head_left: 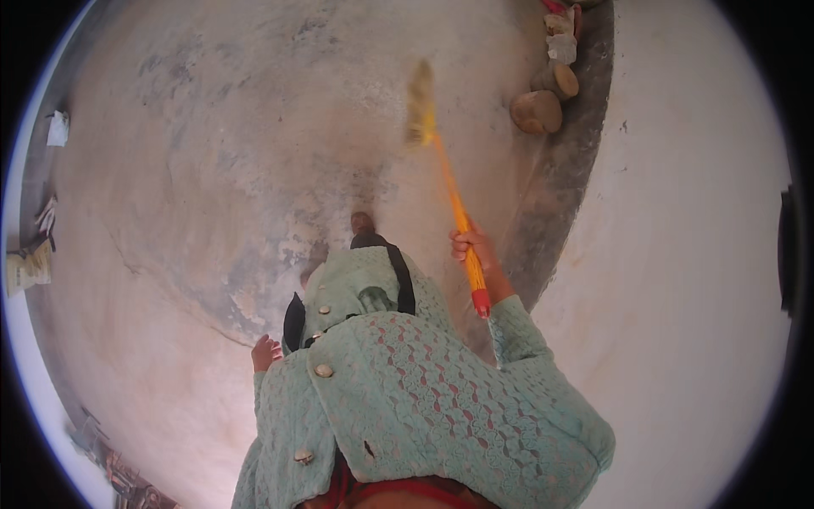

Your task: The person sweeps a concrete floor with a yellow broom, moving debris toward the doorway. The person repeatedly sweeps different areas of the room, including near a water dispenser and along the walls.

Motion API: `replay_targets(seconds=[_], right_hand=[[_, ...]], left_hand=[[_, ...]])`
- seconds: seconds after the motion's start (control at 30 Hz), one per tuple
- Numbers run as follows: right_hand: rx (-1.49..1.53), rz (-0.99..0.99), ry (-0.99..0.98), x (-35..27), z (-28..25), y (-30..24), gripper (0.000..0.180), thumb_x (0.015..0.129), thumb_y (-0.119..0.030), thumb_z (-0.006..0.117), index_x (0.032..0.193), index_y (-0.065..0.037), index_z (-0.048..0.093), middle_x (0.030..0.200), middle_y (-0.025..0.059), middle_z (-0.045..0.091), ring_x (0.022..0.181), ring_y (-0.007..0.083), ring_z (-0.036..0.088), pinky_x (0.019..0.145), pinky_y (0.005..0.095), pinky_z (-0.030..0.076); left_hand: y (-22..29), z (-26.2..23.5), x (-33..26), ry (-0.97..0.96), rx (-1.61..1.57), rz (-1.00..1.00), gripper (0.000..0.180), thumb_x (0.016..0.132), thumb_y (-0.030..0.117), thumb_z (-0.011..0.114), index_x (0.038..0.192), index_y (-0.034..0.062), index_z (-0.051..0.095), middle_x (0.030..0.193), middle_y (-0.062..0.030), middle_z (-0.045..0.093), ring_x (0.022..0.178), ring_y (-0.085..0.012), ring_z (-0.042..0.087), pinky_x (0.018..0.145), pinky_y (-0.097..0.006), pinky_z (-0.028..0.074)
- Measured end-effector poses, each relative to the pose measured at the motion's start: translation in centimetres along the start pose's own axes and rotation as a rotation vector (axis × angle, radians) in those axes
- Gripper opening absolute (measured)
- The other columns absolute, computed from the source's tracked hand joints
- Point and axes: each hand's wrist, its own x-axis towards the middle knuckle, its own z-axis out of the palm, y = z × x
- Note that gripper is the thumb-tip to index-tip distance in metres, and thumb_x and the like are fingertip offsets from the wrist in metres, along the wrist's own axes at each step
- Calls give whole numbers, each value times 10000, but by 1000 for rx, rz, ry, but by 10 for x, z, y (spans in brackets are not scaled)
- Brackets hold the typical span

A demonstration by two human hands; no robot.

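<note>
My right hand [476,248] is wrapped round the orange handle of a broom [455,199], just above its red end cap. The handle slants up and away to the left. At its far end the yellowish bristles are blurred and appear to be at floor level. Beside my body on the left, my left hand [267,351] hangs low with loosely bent fingers, holding nothing that I can see. Pale green knitted sleeves cover both arms.
A worn, patchy concrete floor [212,170] spreads ahead. Along the white wall [678,254] on the right stand two round brown objects [537,112] and a pale bag [560,42]. By the left edge lie a white item [58,129] and a sack [30,267].
</note>
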Motion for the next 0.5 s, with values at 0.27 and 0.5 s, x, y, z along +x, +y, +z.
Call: replay_targets(seconds=[0.27,0.5], right_hand=[[-126,-87,258,25,-122,-30,100,737,-56,495,817,-60,434,603,33,438,421,92,409,336,208,338],[-127,25,171,67,-112,-8,77,738,-85,457,695,-32,420,599,29,423,480,93,429,403,170,373]], left_hand=[[28,2,-52,198,68,-1,433,754,150,451,1168,38,392,815,-86,558,622,-159,552,491,-276,425],[-50,-36,-65,296,-205,37,421,746,135,484,1149,36,411,762,-98,573,544,-169,573,430,-276,429]])
